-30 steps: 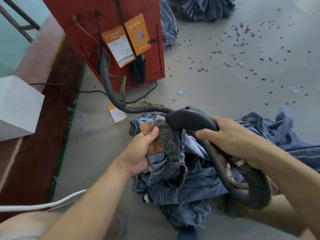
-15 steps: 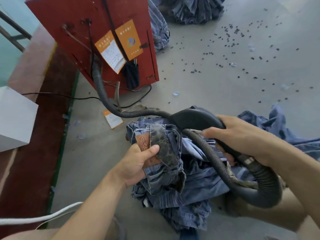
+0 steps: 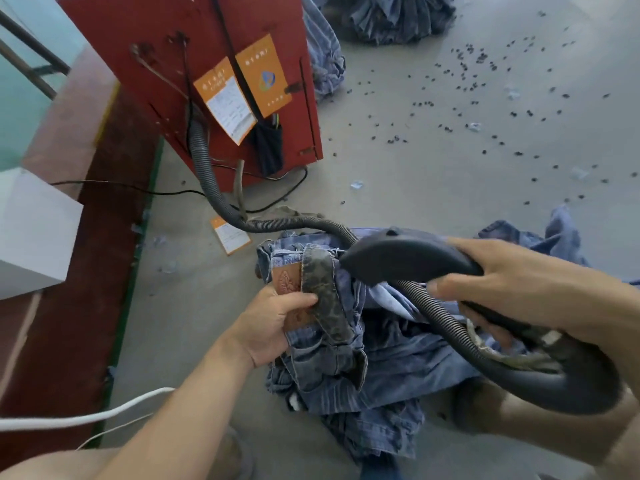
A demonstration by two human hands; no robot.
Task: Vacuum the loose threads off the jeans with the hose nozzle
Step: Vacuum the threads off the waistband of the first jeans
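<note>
Blue jeans [image 3: 349,365] hang bunched in front of me, waistband up, with a brown leather patch [image 3: 286,278] and a dark mottled belt [image 3: 320,289]. My left hand [image 3: 273,323] grips the waistband at the patch, thumb pressed over it. My right hand [image 3: 519,285] holds the black hose nozzle [image 3: 398,259], whose tip lies against the waistband just right of the belt. The ribbed grey hose [image 3: 446,323] loops under my right wrist and runs back left to the red machine.
A red vacuum cabinet [image 3: 214,64] with orange tags stands on the concrete floor ahead. More jeans lie at the right [image 3: 540,237] and far back [image 3: 391,19]. Dark scraps dot the floor [image 3: 485,109]. A white box [image 3: 31,230] and white cable [image 3: 86,415] sit left.
The nozzle has slid a little right along the waistband. My left hand keeps its grip on the patch, and the view has drifted so the cabinet sits higher.
</note>
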